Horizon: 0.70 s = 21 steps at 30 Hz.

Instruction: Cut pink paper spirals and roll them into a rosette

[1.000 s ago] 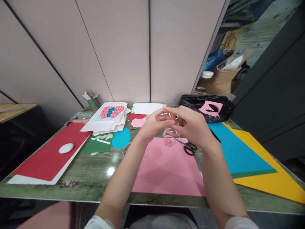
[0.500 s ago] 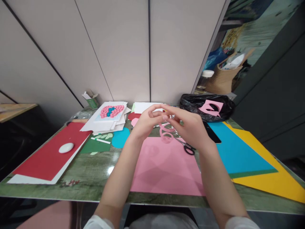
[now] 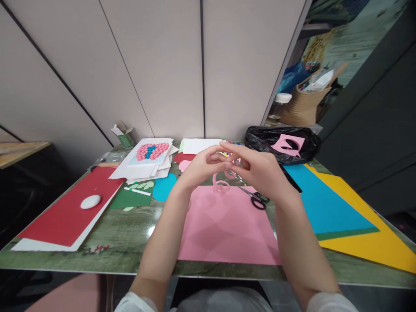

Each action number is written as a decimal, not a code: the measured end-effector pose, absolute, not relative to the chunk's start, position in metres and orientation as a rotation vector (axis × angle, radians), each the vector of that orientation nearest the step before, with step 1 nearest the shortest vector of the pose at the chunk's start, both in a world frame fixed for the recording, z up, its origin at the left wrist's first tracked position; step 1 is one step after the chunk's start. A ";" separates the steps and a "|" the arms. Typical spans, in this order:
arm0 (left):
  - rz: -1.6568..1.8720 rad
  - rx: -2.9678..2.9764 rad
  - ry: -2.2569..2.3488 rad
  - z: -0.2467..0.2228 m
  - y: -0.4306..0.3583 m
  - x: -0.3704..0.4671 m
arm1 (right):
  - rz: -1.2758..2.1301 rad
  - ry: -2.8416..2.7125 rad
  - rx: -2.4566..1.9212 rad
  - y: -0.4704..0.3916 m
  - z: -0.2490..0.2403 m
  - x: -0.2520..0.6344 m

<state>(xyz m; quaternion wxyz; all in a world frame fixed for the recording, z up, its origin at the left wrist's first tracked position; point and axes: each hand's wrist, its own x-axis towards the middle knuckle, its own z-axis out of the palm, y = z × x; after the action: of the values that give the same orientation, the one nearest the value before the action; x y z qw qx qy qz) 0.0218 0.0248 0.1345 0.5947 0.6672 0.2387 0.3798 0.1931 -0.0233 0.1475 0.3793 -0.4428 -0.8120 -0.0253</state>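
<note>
Above the far part of a pink sheet [image 3: 227, 229], my left hand [image 3: 208, 164] and my right hand [image 3: 256, 169] meet at their fingertips. A curled pink paper strip [image 3: 221, 185] hangs from between them, held at its upper end by pinched fingers. Both hands have bent fingers, and the exact grip is partly hidden. Black-handled scissors [image 3: 258, 201] lie on the pink sheet's far right corner, just below my right hand.
Left: a red sheet [image 3: 73, 208] with a white oval object [image 3: 90, 202], green paper [image 3: 130, 198] with a marker, a blue piece [image 3: 164, 187], and stacked white papers with a pink-and-blue heart. Right: blue [image 3: 328, 203] and yellow sheets [image 3: 383, 253], a black bag [image 3: 253, 138].
The curled pink strip has swung slightly left and changed shape under the fingers. My right hand has shifted a little to the right, and my fingers have changed their position slightly.
</note>
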 end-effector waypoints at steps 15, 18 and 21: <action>0.970 1.452 0.501 0.127 0.027 0.029 | -0.155 -2.066 -1.027 -0.023 0.149 0.188; 1.026 1.421 0.497 0.127 0.029 0.028 | -0.221 -2.035 -1.013 -0.024 0.150 0.190; 1.057 1.430 0.500 0.128 0.030 0.026 | -0.267 -2.010 -1.002 -0.024 0.149 0.191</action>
<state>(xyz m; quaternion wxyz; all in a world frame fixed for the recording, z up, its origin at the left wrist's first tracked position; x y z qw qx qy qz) 0.0261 0.0299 0.1284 0.6031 0.6176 0.2158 0.4564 0.1912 -0.0240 0.1492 0.4256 -0.4009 -0.8042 -0.1070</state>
